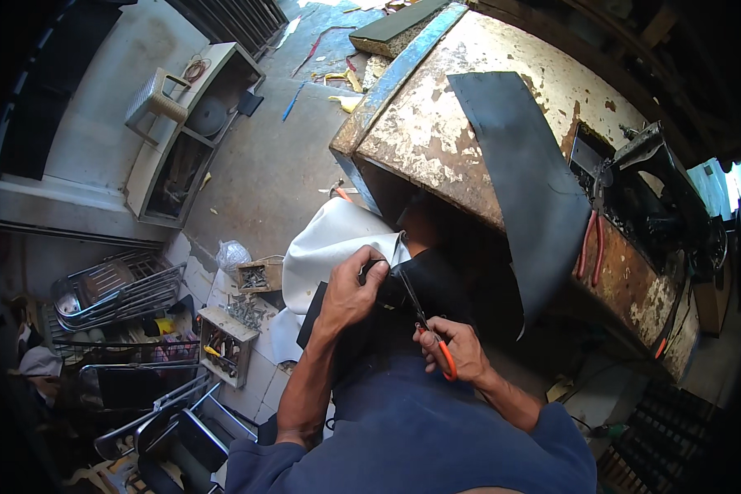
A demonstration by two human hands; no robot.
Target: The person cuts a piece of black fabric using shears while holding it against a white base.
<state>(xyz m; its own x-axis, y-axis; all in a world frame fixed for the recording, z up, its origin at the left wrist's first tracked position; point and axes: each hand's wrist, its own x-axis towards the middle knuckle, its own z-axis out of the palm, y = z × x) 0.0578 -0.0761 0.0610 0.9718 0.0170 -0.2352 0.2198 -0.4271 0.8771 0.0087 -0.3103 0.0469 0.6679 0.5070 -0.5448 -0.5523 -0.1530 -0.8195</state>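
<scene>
My left hand (352,290) is closed, thumb and fingers pinching the edge of a sheet of material, white (325,247) on the side that shows and dark at the edge, which drapes over my lap. In my right hand (457,350) is a pair of scissors (448,362) with orange handles. Their dark blades point up and left, close to the pinched edge. Whether the blades touch the material I cannot tell, since it is dark around them.
On the right, a worn table (420,123) with peeling paint bears a dark sheet (527,189), red-handled pliers (589,243) and a black sewing machine (671,198). Small boxes of hardware (229,346) and metal chair frames (119,292) lie at left. Scraps (346,78) litter the floor.
</scene>
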